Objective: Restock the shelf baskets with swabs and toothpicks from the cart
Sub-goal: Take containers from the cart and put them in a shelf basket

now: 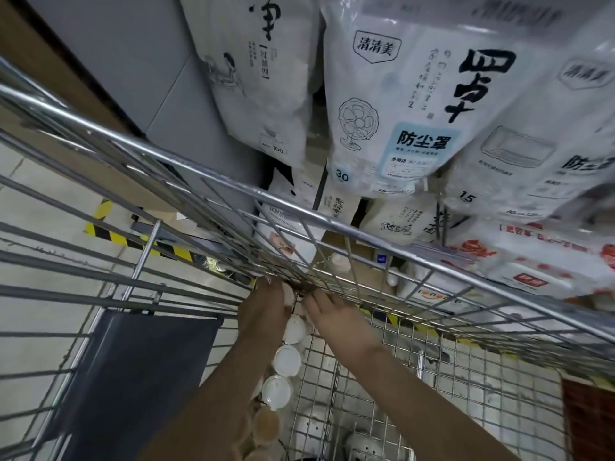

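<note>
I look down into a wire cart (366, 367). A row of white round tubs (287, 361) with lids lies along its floor, with tan-topped tubs (266, 425) nearer to me. Both hands reach into the cart's far corner under the top rail. My left hand (263, 311) curls around a white round tub (289, 293) at that corner. My right hand (332, 316) is right beside it, fingertips touching the same spot; its grip is hidden by the wires. Beyond the rail, small white containers (392, 277) sit on a low shelf.
Big white packs (392, 104) of dust covers hang above the shelf, with more packs (532, 261) at the right. A dark flat panel (139, 377) leans inside the cart's left side. Yellow-black tape (133, 241) marks the tiled floor. The cart rail (206, 171) crosses the view diagonally.
</note>
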Tool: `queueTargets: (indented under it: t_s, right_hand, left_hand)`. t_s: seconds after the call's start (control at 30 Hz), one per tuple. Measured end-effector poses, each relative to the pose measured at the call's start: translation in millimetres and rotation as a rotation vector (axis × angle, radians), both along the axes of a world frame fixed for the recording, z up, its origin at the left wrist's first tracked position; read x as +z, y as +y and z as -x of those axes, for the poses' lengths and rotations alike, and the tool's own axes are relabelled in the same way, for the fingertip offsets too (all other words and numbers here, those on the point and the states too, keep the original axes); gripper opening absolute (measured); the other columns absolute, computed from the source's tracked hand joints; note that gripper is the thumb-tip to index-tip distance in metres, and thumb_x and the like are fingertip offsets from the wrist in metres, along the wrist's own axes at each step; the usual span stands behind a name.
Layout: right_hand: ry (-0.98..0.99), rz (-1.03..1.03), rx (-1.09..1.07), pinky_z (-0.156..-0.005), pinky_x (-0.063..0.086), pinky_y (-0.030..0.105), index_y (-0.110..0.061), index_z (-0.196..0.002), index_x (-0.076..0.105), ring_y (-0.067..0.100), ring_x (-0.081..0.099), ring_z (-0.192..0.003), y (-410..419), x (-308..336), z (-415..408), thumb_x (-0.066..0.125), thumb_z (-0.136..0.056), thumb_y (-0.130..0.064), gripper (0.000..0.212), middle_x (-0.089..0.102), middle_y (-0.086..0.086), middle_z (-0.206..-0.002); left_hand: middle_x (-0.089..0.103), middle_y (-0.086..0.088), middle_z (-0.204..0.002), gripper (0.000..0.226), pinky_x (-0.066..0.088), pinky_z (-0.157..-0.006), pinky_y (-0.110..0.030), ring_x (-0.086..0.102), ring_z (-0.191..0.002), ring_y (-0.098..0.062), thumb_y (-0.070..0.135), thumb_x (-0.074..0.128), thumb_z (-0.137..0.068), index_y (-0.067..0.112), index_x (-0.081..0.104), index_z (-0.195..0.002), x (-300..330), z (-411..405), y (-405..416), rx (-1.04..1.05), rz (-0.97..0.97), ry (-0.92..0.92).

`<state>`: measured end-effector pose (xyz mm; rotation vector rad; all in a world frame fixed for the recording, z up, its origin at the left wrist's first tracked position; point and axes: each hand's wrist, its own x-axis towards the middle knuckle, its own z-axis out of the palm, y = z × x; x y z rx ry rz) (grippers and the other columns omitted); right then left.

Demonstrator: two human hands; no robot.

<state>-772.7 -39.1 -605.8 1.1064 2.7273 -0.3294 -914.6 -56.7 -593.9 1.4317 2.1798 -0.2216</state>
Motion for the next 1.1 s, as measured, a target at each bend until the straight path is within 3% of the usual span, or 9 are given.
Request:
queueTargets:
  t_s: [0.1,0.3,0.43,0.5,0.6,0.67,0.77,0.93,1.1]
  right_hand:
    - [0.038,0.061,-0.108,-0.037,0.045,0.024,-0.014,-0.097,0.064,0.018,0.062,-0.065,-8.3,7.6,-17.4,0.083,-0.026,-0.005,0.074,0.062,0.002,-0.087]
    - [0.219,0.255,-0.436,-0.046,0.045,0.023,-0.02,-0.109,0.057,0.015,0.065,-0.068,-35.8,51.7,-54.3,0.083,-0.057,-0.028,0.058,0.063,-0.004,-0.1]
    - [0.419,0.407,-0.682,-0.074,0.054,0.029,-0.028,-0.127,0.049,0.01,0.058,-0.095,-56.3,96.9,-76.0,0.073,-0.074,-0.024,0.058,0.048,-0.011,-0.12]
    - [0.562,0.471,-0.773,-0.08,0.052,0.023,-0.033,-0.122,0.05,0.005,0.056,-0.096,-61.9,126.5,-88.0,0.075,-0.074,-0.02,0.055,0.047,-0.011,-0.118]
    - [0.74,0.55,-0.913,-0.079,0.048,0.011,-0.039,-0.105,0.051,-0.005,0.055,-0.095,-71.5,179.3,-110.5,0.078,-0.073,-0.009,0.052,0.052,-0.011,-0.112]
    - [0.896,0.604,-1.018,-0.075,0.046,0.007,-0.035,-0.101,0.054,-0.008,0.058,-0.092,-83.5,215.4,-131.2,0.077,-0.072,0.001,0.051,0.057,-0.007,-0.111]
    - [1.088,0.608,-1.131,-0.078,0.052,0.02,-0.028,-0.109,0.059,0.006,0.063,-0.095,-106.3,265.5,-168.5,0.08,-0.07,-0.001,0.052,0.061,-0.014,-0.107]
    - [1.264,0.511,-1.303,-0.083,0.053,0.026,-0.029,-0.114,0.061,0.006,0.064,-0.098,-148.9,325.9,-236.0,0.083,-0.069,-0.011,0.054,0.066,-0.011,-0.109]
    - [1.431,0.385,-1.45,-0.073,0.052,0.017,-0.023,-0.098,0.066,0.001,0.065,-0.081,-205.7,374.1,-316.3,0.081,-0.066,-0.004,0.04,0.072,-0.009,-0.086]
  left_hand:
    - [0.049,-0.008,-0.125,0.048,0.047,-0.078,-0.034,0.057,-0.107,-0.026,0.034,0.059,-0.09,0.016,0.043,-0.131,10.6,2.1,-10.6,0.045,-0.124,-0.077]
    - [0.064,-0.007,-0.108,0.05,0.047,-0.073,-0.029,0.061,-0.095,-0.027,0.023,0.076,-0.076,0.012,0.057,-0.12,56.2,4.4,-37.2,0.237,-0.323,-0.341]
    - [0.066,0.01,-0.095,0.048,0.04,-0.065,-0.009,0.062,-0.088,-0.01,0.016,0.079,-0.074,0.022,0.06,-0.117,108.4,0.1,-61.9,0.356,-0.378,-0.507]
    - [0.065,0.009,-0.098,0.049,0.041,-0.067,-0.011,0.06,-0.088,-0.004,0.014,0.079,-0.074,0.026,0.059,-0.117,136.8,-3.8,-73.1,0.374,-0.408,-0.548]
    - [0.063,0.006,-0.102,0.051,0.045,-0.072,-0.02,0.061,-0.09,-0.01,0.01,0.077,-0.075,0.024,0.055,-0.119,181.9,-18.0,-82.4,0.369,-0.449,-0.586]
    - [0.061,0.009,-0.103,0.05,0.046,-0.075,-0.016,0.059,-0.089,-0.003,0.006,0.075,-0.077,0.023,0.051,-0.117,213.3,-35.1,-89.0,0.402,-0.458,-0.689]
    - [0.065,0.008,-0.107,0.041,0.05,-0.08,-0.019,0.062,-0.095,-0.005,0.008,0.075,-0.077,0.022,0.058,-0.111,258.7,-69.5,-101.5,0.408,-0.456,-0.847]
    - [0.068,0.006,-0.102,0.034,0.049,-0.064,-0.008,0.065,-0.084,0.0,0.002,0.07,-0.078,0.025,0.063,-0.103,320.7,-144.0,-114.2,0.285,-0.447,-1.067]
    - [0.067,0.006,-0.107,0.042,0.052,-0.074,-0.019,0.063,-0.091,-0.004,0.03,0.083,-0.067,0.035,0.062,-0.104,371.5,-235.2,-127.6,0.05,-0.381,-1.125]
